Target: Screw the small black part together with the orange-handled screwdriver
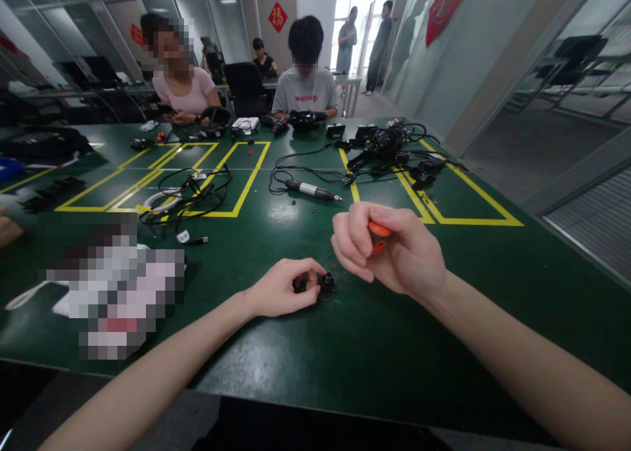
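Note:
My left hand [288, 288] rests on the green table, its thumb and fingertips closed on a small round black part [326, 286] with a short metal cylinder at its top. To the right, raised above the table, my right hand [389, 247] has its fingers curled round a small orange object [379, 229]; most of that object is hidden in the grip. Tiny dark bits lie on the table between the two hands. Beyond them lies a black and silver electric screwdriver [310, 189] with its cable.
Coiled cables [197, 194] lie at the left, a heap of black cables [389, 145] at the back right. A blurred pale item [128, 300] sits at the near left. Two people sit across the green table [473, 286]; part of another hand [8, 229] shows at the left edge.

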Demonstrator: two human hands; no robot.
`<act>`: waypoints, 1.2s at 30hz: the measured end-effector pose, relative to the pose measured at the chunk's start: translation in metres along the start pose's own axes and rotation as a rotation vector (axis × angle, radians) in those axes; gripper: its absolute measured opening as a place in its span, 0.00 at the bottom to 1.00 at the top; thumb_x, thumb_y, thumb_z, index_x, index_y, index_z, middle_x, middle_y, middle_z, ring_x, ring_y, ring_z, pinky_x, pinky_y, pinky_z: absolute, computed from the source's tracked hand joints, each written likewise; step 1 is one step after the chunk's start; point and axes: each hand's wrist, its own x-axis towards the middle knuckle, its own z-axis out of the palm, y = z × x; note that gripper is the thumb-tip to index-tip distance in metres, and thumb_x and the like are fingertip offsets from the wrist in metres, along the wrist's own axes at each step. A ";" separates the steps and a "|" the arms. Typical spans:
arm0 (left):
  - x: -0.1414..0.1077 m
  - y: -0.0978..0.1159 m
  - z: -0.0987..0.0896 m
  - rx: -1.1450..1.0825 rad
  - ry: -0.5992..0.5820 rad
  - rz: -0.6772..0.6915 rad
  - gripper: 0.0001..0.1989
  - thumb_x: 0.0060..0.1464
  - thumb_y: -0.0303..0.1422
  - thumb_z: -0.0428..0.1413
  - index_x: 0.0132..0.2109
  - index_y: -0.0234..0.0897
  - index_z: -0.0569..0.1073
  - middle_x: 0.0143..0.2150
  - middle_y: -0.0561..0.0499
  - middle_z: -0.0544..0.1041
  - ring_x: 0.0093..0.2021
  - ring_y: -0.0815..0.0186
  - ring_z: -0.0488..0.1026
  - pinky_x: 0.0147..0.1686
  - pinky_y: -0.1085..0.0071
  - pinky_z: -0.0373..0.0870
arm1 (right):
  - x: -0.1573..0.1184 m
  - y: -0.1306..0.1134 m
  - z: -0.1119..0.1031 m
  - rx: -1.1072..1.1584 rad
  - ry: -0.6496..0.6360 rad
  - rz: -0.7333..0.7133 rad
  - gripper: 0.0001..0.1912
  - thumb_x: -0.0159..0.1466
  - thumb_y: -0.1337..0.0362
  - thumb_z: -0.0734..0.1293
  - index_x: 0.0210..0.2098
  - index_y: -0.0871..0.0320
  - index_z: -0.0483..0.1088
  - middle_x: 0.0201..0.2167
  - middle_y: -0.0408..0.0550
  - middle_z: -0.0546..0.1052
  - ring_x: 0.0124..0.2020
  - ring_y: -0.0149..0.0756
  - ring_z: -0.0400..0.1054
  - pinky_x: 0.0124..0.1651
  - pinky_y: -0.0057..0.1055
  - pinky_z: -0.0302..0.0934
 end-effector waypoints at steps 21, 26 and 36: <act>0.001 0.000 0.001 -0.035 0.044 0.007 0.07 0.55 0.28 0.57 0.41 0.35 0.76 0.28 0.56 0.74 0.27 0.71 0.69 0.31 0.75 0.67 | -0.003 0.005 0.006 0.050 -0.025 0.004 0.21 0.72 0.54 0.59 0.24 0.56 0.63 0.15 0.35 0.55 0.16 0.27 0.44 0.20 0.27 0.42; 0.001 -0.001 0.002 -0.033 0.049 0.018 0.07 0.56 0.28 0.56 0.41 0.34 0.77 0.27 0.56 0.74 0.27 0.72 0.68 0.30 0.76 0.67 | -0.008 0.004 0.005 0.082 -0.060 0.003 0.10 0.67 0.55 0.62 0.33 0.54 0.61 0.16 0.32 0.57 0.16 0.27 0.44 0.22 0.26 0.44; 0.001 -0.004 0.003 -0.020 0.050 0.039 0.06 0.56 0.27 0.56 0.41 0.34 0.76 0.27 0.57 0.73 0.26 0.73 0.68 0.30 0.77 0.66 | -0.006 0.007 0.004 0.042 -0.071 -0.007 0.23 0.73 0.56 0.57 0.24 0.58 0.64 0.17 0.37 0.58 0.16 0.27 0.47 0.20 0.27 0.44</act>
